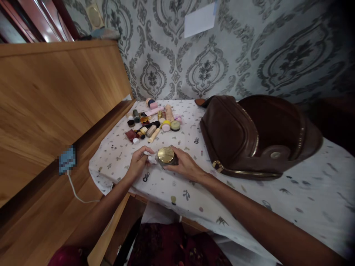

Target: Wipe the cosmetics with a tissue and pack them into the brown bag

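A round jar with a shiny gold lid (165, 155) is gripped from its right side by my right hand (185, 164), the thumb low and the fingers behind it. To its left, my left hand (138, 161) pinches a crumpled white tissue (151, 158), which touches or nearly touches the jar's side. Beyond both hands lies a cluster of cosmetics: a dark red bottle (131, 135), a yellow-lidded jar (166, 125), a pale green jar (175, 125), a peach tube (169, 112) and several other small items.
A large brown leather bag (257, 136) with gold zips stands on the right. White printed cloth (194, 207) covers the table. A wooden panel (61, 96) rises at the left, with a blurred blue device (67, 160) and white cable (74, 190) beside it. Patterned wallpaper (177, 66) backs the table.
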Tool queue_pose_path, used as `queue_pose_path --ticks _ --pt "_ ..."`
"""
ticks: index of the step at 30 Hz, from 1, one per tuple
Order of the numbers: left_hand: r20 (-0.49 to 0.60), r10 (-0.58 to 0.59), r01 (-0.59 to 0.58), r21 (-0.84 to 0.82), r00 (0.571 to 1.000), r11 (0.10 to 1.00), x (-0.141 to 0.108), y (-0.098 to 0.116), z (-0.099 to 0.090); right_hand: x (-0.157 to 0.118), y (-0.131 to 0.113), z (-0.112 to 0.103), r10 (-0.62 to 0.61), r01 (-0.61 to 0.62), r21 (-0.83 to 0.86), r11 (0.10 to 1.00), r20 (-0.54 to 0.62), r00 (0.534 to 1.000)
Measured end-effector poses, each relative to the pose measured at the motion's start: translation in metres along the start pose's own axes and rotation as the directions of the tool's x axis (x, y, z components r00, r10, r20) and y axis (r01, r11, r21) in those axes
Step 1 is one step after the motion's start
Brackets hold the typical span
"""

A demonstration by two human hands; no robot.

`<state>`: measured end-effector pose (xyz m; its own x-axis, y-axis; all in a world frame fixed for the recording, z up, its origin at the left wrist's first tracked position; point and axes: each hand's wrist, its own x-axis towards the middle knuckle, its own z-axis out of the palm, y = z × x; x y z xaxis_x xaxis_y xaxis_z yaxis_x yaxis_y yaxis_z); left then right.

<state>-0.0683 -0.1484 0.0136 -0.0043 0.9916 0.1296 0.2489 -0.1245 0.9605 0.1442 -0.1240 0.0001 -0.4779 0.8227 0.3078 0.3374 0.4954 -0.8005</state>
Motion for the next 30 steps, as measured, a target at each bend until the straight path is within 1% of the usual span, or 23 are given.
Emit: queue_pose_path --ticks 3,6,8,12,13,14,17,20,22,23,25,26,27,28,30 --pt "0.004 -0.062 0.062 -0.160 0.998 0.985 0.001 0.001 0.004 0.000 0.001 0.001 0.001 -0.001 -0.024 1.000 -0.011 1.000" --pt "0.050 -0.087 0.096 -0.230 0.995 0.968 -0.001 0.004 0.010 0.000 -0.001 0.000 0.011 -0.012 -0.049 0.999 -0.013 1.000" --pt "0.098 -0.067 0.085 -0.202 0.993 0.976 -0.003 0.006 0.011 0.000 -0.003 -0.001 0.012 -0.013 -0.055 0.998 -0.015 1.000" --pt "0.144 0.004 -0.003 -0.005 0.990 1.000 -0.006 0.007 0.009 -0.001 -0.006 -0.004 0.003 -0.004 -0.057 0.998 -0.018 1.000" --pt "0.159 0.009 -0.013 0.021 0.987 1.000 -0.007 0.007 0.008 -0.001 -0.006 -0.004 0.009 -0.010 -0.059 0.998 -0.017 1.000" --pt "0.177 0.005 -0.009 0.023 0.984 1.000 -0.007 0.006 0.007 -0.001 -0.005 -0.004 0.018 -0.019 -0.062 0.998 -0.018 1.000" --pt "0.211 -0.020 0.028 -0.035 0.977 0.999 -0.007 0.006 0.005 0.000 -0.002 -0.003 0.036 -0.038 -0.066 0.997 -0.028 0.999" --pt "0.179 0.005 0.011 -0.089 0.984 0.996 -0.006 0.009 0.004 0.000 0.001 -0.002 0.002 -0.005 -0.059 0.998 -0.040 0.999" --pt "0.158 0.048 -0.038 -0.067 0.986 0.997 -0.005 0.012 0.002 -0.001 0.001 -0.001 -0.038 0.035 -0.064 0.997 -0.045 0.998" --pt "0.146 0.074 -0.072 -0.018 0.987 0.997 -0.005 0.013 0.000 -0.002 0.000 -0.002 -0.059 0.055 -0.071 0.996 -0.049 0.997" --pt "0.112 0.155 -0.170 0.137 0.982 0.976 -0.006 0.017 -0.003 -0.003 -0.002 -0.002 -0.097 0.092 -0.082 0.992 -0.053 0.994" --pt "0.098 0.220 -0.237 0.221 0.971 0.946 -0.007 0.019 -0.005 -0.004 -0.004 -0.003 -0.113 0.108 -0.084 0.991 -0.053 0.992" --pt "0.101 0.296 -0.313 0.291 0.950 0.904 -0.008 0.021 -0.006 -0.004 -0.005 -0.003 -0.125 0.121 -0.084 0.989 -0.050 0.991" --pt "0.126 0.372 -0.392 0.340 0.920 0.855 -0.010 0.023 -0.007 -0.005 -0.006 -0.004 -0.133 0.129 -0.083 0.988 -0.046 0.990" --pt "0.226 0.492 -0.541 0.370 0.841 0.756 -0.012 0.026 -0.006 -0.006 -0.007 -0.004 -0.144 0.140 -0.084 0.987 -0.043 0.989"
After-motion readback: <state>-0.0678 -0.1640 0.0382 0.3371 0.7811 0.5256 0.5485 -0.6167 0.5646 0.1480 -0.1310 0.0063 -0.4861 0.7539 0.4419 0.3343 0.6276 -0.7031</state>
